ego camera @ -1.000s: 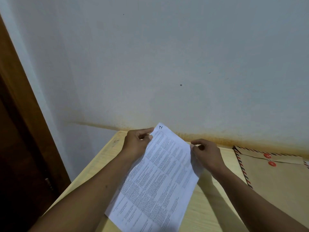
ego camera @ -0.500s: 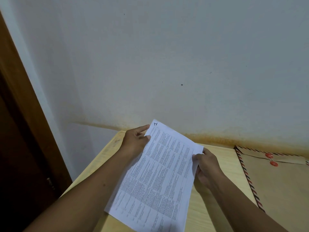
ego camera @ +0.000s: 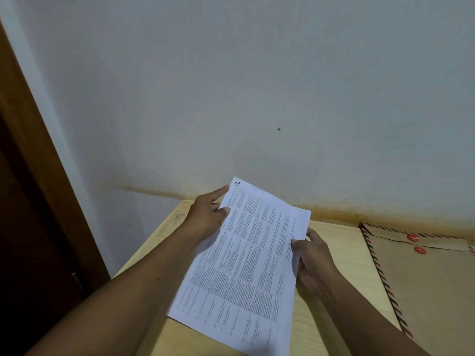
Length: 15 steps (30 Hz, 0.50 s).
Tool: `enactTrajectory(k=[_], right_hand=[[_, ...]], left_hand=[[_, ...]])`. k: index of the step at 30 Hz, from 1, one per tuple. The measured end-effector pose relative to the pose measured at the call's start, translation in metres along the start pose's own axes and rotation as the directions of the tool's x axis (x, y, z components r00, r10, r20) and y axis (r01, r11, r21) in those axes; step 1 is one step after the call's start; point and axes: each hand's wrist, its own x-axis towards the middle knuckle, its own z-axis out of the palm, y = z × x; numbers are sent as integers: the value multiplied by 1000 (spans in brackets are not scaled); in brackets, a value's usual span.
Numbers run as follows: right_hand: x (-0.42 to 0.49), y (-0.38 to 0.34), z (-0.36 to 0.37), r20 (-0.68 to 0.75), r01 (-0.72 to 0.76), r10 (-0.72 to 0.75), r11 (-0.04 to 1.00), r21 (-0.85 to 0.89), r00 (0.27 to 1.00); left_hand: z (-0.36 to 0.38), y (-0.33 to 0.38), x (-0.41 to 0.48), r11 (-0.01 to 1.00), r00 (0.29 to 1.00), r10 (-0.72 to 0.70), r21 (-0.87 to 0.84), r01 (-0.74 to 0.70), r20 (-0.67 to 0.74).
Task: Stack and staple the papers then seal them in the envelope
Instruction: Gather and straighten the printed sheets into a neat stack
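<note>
In the head view, my left grip (ego camera: 205, 217) pinches the far left edge of the white sheet of paper printed with dense black text (ego camera: 246, 258), thumb on the printed face and forefinger laid straight along the edge. My right grip (ego camera: 312, 255) is clamped on the opposite edge, thumb on top and fingers curled beneath. The paper hangs slanted between both grips above the pale wooden worktop (ego camera: 344, 242), with a handwritten 1 at its far corner. I cannot tell whether I hold 1 sheet or several.

I judge the main risk to be slipping. Both grips hold only the margins, so any layered sheets could fan out of line, and the unsupported near end could sag or crease. No stapler is in view, and freeing 1 grip to find it may skew the stack.

To the right of my right grip, apart from it, the brown paper envelope with a red-and-black striped border (ego camera: 431, 286) lies flat on the worktop. Its flap is down by 2 red discs, so it needs opening first. The grey-white wall (ego camera: 257, 98) rises just beyond both grips. A dark brown wooden door (ego camera: 30, 201) stands left of my left grip.
</note>
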Motion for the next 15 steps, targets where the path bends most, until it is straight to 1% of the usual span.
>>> enactTrajectory(k=[1, 5, 8, 9, 12, 15], right_hand=[[0, 0, 0, 5, 1, -1, 1000, 4, 1000], [-1, 0, 4, 46, -6, 6, 1000, 14, 999], [-1, 4, 5, 52, -21, 21, 1000, -7, 998], [-2, 6, 5, 57, -30, 30, 1000, -3, 998], [-5, 8, 8, 69, -59, 58, 998, 24, 996], [-6, 9, 13, 79, -57, 52, 997, 57, 995]], left_hand=[[-1, 1, 0, 1000, 1000, 12, 21, -11, -8], [1, 3, 0, 998, 996, 30, -49, -34, -81], [2, 3, 4, 974, 993, 3, -225, -30, -117], [2, 5, 4, 967, 993, -1, -254, -28, -116], [0, 11, 5, 968, 991, 6, -247, -40, -136], [0, 15, 5, 956, 988, -12, -290, -33, -151]])
